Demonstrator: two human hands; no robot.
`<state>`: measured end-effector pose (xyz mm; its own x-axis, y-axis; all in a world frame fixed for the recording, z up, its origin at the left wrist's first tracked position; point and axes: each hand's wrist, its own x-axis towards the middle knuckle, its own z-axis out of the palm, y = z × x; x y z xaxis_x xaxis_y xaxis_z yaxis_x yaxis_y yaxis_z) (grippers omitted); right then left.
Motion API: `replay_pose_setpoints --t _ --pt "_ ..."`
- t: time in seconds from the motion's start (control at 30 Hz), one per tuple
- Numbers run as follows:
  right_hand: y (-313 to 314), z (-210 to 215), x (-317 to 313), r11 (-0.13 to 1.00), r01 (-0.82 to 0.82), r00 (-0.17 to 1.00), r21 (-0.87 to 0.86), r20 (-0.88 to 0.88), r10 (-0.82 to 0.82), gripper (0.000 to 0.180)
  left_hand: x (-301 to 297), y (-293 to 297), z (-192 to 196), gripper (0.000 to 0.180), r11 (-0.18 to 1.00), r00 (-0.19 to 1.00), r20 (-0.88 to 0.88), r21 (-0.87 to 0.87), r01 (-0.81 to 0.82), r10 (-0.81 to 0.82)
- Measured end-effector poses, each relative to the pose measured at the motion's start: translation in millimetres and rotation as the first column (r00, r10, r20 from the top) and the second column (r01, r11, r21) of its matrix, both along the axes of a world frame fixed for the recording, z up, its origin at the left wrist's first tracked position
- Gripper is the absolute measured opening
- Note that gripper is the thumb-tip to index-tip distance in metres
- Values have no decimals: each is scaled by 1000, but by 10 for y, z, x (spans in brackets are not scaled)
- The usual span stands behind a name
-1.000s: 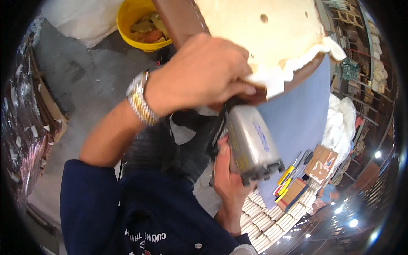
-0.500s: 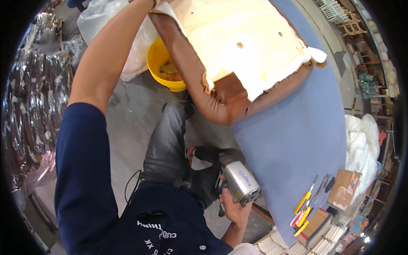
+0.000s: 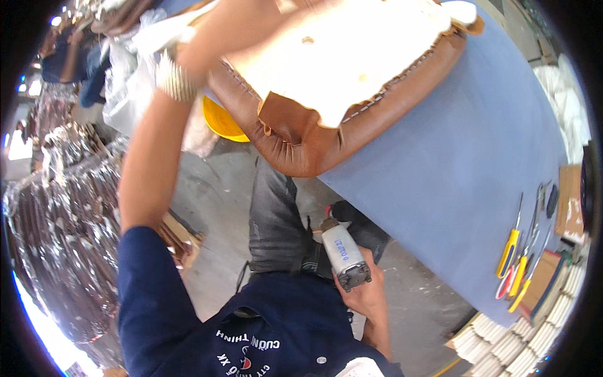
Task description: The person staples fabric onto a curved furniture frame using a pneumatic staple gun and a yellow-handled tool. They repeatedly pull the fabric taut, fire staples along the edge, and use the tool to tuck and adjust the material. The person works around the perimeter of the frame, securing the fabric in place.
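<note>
Tool [image 3: 344, 254], silver-bodied, sits nearest the body in the right hand [image 3: 369, 290], whose fingers wrap round it, tips partly hidden. It is low over the legs [image 3: 276, 213], well apart from the padded brown panel [image 3: 389, 88]. A second ago it was up at that panel's corner, so I'd judge it idle for now. The left hand [image 3: 242, 28], out of sight half a second ago, has come back over the panel's pale face; it is blurred, and I can't tell whether its fingers grip anything. The panel lies pale side up, near corner overhanging the blue tabletop [image 3: 408, 188], a leather flap [image 3: 282, 116] loose there. Further along are yellow-handled tools [image 3: 509, 251] and, by them, a cardboard box [image 3: 570, 201]. Beyond stand a yellow bucket [image 3: 225, 124] and plastic-wrapped brown stacks [image 3: 56, 239].
</note>
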<state>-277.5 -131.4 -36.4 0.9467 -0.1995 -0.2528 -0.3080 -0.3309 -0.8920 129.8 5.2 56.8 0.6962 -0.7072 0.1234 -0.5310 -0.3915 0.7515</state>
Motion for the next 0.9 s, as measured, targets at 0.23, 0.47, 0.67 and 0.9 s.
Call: replay_pose_setpoints --t 0.23,0.47,0.67,0.9 --pt "-42 -109 -263 998 4 982 67 188 -16 56 -1453 241 160 64 895 874 475 341 -288 101" --pt "-85 165 -214 994 23 963 109 266 -52 31 -1345 445 134 56 958 977 190 247 -148 101" --pt "-24 163 -273 998 61 968 24 241 -65 47 -1162 309 -211 55 998 998 28 3 63 -63" --pt "22 211 -185 974 116 979 196 143 -146 40 -1330 580 -530 61 990 984 173 -139 -14 38"
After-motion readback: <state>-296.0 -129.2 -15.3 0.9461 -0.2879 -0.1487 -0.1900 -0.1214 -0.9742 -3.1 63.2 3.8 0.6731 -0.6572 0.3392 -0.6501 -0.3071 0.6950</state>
